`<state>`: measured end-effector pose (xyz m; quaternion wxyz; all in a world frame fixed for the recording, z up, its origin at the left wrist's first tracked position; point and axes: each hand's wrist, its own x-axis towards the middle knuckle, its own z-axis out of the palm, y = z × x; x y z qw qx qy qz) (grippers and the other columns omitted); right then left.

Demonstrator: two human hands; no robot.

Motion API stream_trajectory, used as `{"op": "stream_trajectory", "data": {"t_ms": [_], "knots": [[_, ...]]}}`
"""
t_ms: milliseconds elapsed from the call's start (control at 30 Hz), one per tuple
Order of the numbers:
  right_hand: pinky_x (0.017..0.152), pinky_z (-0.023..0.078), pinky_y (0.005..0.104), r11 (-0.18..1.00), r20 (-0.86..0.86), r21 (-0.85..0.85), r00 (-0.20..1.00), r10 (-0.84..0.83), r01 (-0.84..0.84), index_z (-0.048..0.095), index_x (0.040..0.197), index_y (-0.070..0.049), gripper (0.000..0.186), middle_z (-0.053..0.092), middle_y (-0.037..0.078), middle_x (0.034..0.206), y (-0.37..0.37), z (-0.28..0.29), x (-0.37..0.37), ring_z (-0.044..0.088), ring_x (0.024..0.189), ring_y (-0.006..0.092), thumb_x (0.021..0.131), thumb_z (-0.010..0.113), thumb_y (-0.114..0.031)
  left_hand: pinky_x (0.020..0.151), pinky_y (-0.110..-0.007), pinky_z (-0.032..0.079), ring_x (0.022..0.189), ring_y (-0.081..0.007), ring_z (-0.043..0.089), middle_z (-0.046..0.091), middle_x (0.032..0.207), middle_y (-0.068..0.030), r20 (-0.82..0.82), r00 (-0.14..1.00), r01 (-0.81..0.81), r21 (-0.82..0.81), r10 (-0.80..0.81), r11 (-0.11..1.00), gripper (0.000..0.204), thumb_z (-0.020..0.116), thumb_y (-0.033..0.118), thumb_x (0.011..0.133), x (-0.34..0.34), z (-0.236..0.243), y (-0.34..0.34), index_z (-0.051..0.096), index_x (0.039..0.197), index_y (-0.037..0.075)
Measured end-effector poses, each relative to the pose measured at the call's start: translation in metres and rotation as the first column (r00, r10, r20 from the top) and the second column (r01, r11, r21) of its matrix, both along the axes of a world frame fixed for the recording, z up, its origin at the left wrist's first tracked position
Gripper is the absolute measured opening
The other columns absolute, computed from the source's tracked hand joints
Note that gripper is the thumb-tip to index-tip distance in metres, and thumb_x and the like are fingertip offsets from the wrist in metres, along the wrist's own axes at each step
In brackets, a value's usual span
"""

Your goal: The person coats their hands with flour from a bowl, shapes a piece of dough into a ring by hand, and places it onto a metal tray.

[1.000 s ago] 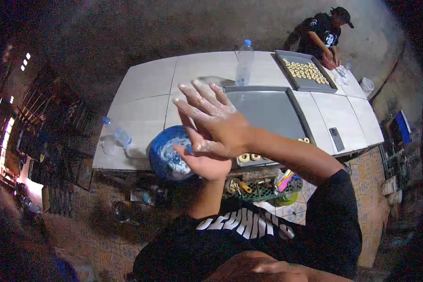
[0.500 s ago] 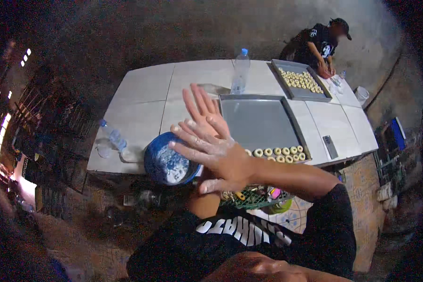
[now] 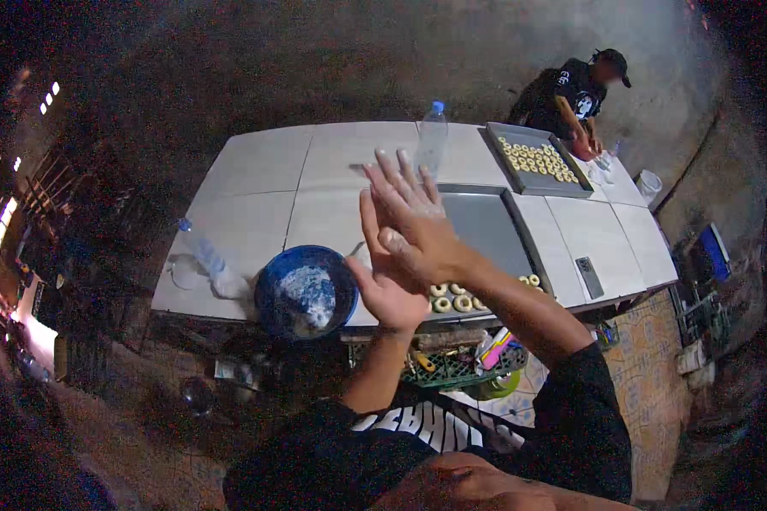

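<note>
My left hand (image 3: 392, 296) is raised above the table's front edge, palm up and fingers stretched out. Across it lies my right hand (image 3: 424, 234), palm down with straight fingers, its skin dusted with white powder. The two palms overlap and look pressed together; nothing shows between them. Just left of the hands sits a blue basin (image 3: 346, 298) with white powder inside. Partly behind my right forearm is a grey baking tray (image 3: 477, 217), with pale dough rings (image 3: 463, 303) along its near side.
On the tiled table (image 3: 256, 175) stand a clear bottle (image 3: 432, 140), another bottle lying down (image 3: 203, 247) and a phone (image 3: 589, 278). A person (image 3: 581, 98) works at the far right beside a second tray (image 3: 554, 185) of dough rings. Below the edge hangs a green crate (image 3: 422, 375).
My right hand has slid forward over the left palm, its fingers turning from leftward to pointing away from me. My left hand has drawn back. The view has shifted slightly.
</note>
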<state>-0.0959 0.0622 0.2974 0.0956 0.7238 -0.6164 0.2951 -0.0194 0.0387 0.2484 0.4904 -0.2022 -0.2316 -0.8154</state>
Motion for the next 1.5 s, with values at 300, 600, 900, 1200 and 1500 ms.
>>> {"op": "stream_trajectory", "data": {"t_ms": [300,600,900,1200,1500], "knots": [[0.122,0.008,0.0651,0.99,0.021,-0.074,0.992,0.123,-0.122,0.025,0.164,-0.009,0.098,0.018,0.024,0.169,-0.002,0.015,0.03,0.011,0.157,0.0465,0.093,0.038,-0.076,0.128,-0.051,0.001,0.16,-0.0316,0.006,0.007,0.174,-0.0091,-0.589,0.801,0.124,-0.009,-0.105,0.992,0.09,0.024,0.073,0.1,0.013,0.01,-0.004,0.007,0.167,0.015],[0.124,0.008,0.0634,0.983,-0.172,-0.098,0.976,0.138,-0.156,0.031,0.162,-0.013,0.094,0.022,0.02,0.169,-0.01,0.036,0.031,0.018,0.156,0.0437,0.091,0.046,-0.073,0.127,-0.053,0.004,0.16,-0.0287,0.004,0.007,0.175,-0.0053,0.107,0.98,-0.165,-0.019,0.166,0.986,0.084,0.027,0.072,0.1,0.029,0.018,-0.003,0.01,0.167,0.024],[0.122,0.01,0.0666,0.927,-0.267,-0.087,0.905,0.332,-0.365,0.037,0.16,-0.016,0.1,0.028,0.02,0.167,-0.025,0.047,0.052,0.02,0.155,0.0467,0.085,0.051,-0.082,0.127,-0.055,0.007,0.16,-0.0247,0.006,0.011,0.174,-0.0062,-0.289,0.957,0.044,0.009,-0.039,0.999,0.087,0.033,0.075,0.098,0.029,0.015,-0.021,0.017,0.166,0.023],[0.116,0.004,0.0756,0.94,-0.083,0.053,0.937,0.341,-0.337,0.027,0.164,-0.018,0.105,0.015,0.022,0.171,-0.021,0.043,0.079,0.011,0.153,0.0568,0.085,0.045,-0.085,0.127,-0.053,0.005,0.159,-0.03,0.012,0.011,0.174,-0.0063,-0.248,0.938,-0.206,0.164,0.242,0.965,0.091,0.03,0.077,0.098,0.031,0.037,-0.011,0.015,0.167,0.019],[0.121,0.012,0.0663,0.933,-0.173,-0.019,0.92,0.352,-0.36,0.028,0.163,-0.01,0.111,0.017,0.02,0.171,-0.008,0.038,0.075,0.015,0.156,0.0467,0.086,0.035,-0.09,0.128,-0.047,0.002,0.16,-0.0248,0.007,0.008,0.174,-0.01,0.151,0.947,-0.282,-0.033,0.284,0.959,0.086,0.029,0.072,0.101,0.047,0.027,-0.036,0.011,0.167,0.018]]}}
